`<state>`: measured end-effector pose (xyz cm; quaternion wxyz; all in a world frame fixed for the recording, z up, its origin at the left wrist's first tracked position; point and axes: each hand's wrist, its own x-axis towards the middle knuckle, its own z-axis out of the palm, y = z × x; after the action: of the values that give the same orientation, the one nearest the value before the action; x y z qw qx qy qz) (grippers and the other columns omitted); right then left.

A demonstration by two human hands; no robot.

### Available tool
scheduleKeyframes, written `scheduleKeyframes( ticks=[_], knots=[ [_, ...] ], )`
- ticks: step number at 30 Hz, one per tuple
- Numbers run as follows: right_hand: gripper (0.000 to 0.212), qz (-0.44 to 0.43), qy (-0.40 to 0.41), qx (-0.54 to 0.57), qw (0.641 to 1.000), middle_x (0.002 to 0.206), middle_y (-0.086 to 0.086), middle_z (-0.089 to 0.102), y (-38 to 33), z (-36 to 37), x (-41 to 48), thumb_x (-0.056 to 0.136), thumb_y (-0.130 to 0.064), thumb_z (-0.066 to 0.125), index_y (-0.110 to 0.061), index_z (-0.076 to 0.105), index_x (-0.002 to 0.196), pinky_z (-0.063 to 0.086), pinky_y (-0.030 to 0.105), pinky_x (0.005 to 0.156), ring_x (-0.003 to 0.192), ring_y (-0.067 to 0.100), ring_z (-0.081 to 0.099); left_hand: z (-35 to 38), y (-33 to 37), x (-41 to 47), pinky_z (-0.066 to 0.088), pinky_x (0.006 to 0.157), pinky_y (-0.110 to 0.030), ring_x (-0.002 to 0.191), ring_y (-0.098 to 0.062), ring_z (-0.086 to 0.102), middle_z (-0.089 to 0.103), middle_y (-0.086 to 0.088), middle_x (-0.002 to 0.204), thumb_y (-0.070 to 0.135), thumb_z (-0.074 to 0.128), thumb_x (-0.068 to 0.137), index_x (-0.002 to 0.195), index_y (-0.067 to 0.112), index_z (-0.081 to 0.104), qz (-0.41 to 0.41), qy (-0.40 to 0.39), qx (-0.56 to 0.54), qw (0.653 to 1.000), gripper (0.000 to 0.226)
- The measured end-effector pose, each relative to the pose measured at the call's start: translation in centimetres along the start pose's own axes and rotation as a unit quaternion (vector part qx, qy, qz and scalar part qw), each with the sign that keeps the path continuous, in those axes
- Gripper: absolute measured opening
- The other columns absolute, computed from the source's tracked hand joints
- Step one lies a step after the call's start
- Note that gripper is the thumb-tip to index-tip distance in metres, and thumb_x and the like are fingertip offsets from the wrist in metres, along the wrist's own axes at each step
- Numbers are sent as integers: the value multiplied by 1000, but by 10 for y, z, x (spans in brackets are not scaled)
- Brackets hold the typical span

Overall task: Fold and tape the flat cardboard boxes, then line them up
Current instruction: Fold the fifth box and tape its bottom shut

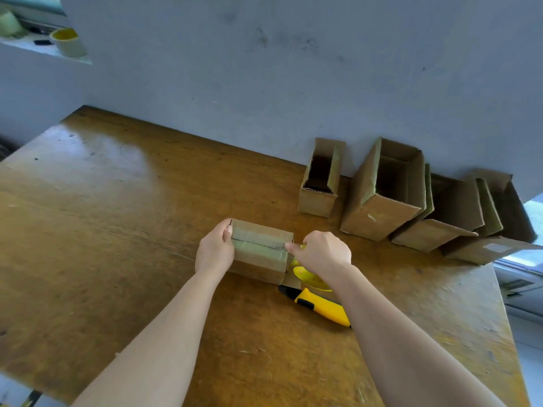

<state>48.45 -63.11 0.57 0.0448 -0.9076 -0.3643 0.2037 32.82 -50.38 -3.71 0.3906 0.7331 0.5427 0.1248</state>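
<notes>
"Left hand (216, 251) holds one end of the little box (258, 259), thumb on top and fingers bent round the end. Is that good?"

"Yes. It pins the box down on the counter (117, 215), near the middle. The right hand (324, 254) is at the other end. Its fingers look bent round the yellow tape roll (311, 279), which is mostly hidden. One fingertip sits at the end of the crack."

"How do I do this bit well?"

"I think you pull the tape tight and straight along the crack where the two flaps meet. Rub it flat so it has no bubbles. Let a bit go down over the end. Then cut it with the knife (323, 308), which lies just beside the roll."

"What is it all made of?"

"The box is stiff brown cardboard with sharp corners. The tape strip (258, 242) is shiny and a bit yellow-green. It looks thin and sticky, so it may fold onto itself. The knife is yellow and black. The counter is smooth brown wood with scratches."

"And the others?"

"Some open boxes (382, 195) stand in a row by the grey wall (293, 69), on the right. Their cut edges look wavy."
</notes>
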Motion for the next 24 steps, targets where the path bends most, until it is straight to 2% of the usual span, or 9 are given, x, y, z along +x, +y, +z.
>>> scheduleKeyframes(
  ticks=[4, 8, 11, 14, 16, 18, 19, 22, 24],
  knots=[
    [59, 22, -23, 18, 999, 85, -3, 63, 4, 4, 6, 89, -66, 48, -15, 71, 105, 49, 25, 59, 77, 18, 62, 1, -1, -4, 41, 105, -40, 132, -24, 45, 48, -3, 144, 39, 32, 103, 144, 24, 41, 13, 9, 4, 1000, 45],
    [56, 20, -33, 20, 999, 83, -3, 66, 4, 4, 11, 88, -66, 49, -16, 72, 97, 44, 23, 54, 74, 17, 61, 0, -10, -2, 44, 101, -41, 129, -24, 47, 50, -1, 142, 63, 43, 91, 145, 23, 40, 0, -51, 13, 999, 68],
    [56, 23, -41, 27, 999, 79, -2, 67, 2, 5, 10, 88, -65, 49, -15, 71, 89, 46, 24, 55, 72, 18, 63, 1, -2, 3, 42, 104, -44, 130, -25, 46, 49, -3, 144, 56, 44, 94, 145, 21, 39, -13, -71, 2, 997, 62],
    [56, 26, -51, 40, 998, 74, 0, 66, 4, 8, 10, 88, -65, 49, -13, 69, 82, 47, 25, 55, 72, 19, 65, 2, 7, -7, 36, 108, -48, 137, -28, 38, 37, -6, 152, 50, 27, 101, 152, 20, 21, -7, -18, 120, 993, 60],
    [55, 25, -48, 48, 997, 78, -1, 66, 4, 9, 10, 88, -64, 50, -13, 69, 85, 48, 25, 55, 73, 18, 65, 8, 9, -16, 13, 117, -54, 147, -26, 16, 12, -4, 161, 51, 15, 100, 153, 18, 6, 74, 21, 266, 961, 63],
    [52, 23, -44, 49, 998, 78, -1, 66, 3, 8, 10, 88, -63, 51, -14, 69, 85, 45, 25, 53, 71, 17, 63, 25, 13, -33, -4, 117, -53, 148, -21, -6, -8, -1, 158, 53, 8, 99, 151, 19, -2, 187, -2, 346, 919, 63],
    [50, 24, -44, 48, 998, 76, -2, 65, 2, 7, 10, 89, -61, 51, -14, 69, 82, 42, 24, 51, 69, 16, 61, 34, 15, -42, -2, 119, -52, 148, -19, -6, -7, 0, 158, 52, 8, 99, 151, 19, 1, 238, -22, 355, 904, 63],
    [48, 29, -48, 54, 997, 74, -1, 64, 3, 8, 10, 90, -58, 51, -15, 67, 78, 40, 24, 49, 67, 15, 61, 47, 18, -57, 13, 120, -41, 147, -16, 16, 21, -3, 158, 50, 11, 99, 150, 15, 29, 325, -52, 353, 876, 64],
    [49, 30, -49, 66, 996, 75, 0, 65, 4, 9, 9, 90, -60, 51, -14, 68, 80, 41, 25, 50, 69, 16, 62, 39, 12, -52, 5, 119, -35, 148, -12, 5, 10, 1, 160, 56, 2, 96, 152, 17, 16, 349, -57, 361, 863, 70]
  ],
)
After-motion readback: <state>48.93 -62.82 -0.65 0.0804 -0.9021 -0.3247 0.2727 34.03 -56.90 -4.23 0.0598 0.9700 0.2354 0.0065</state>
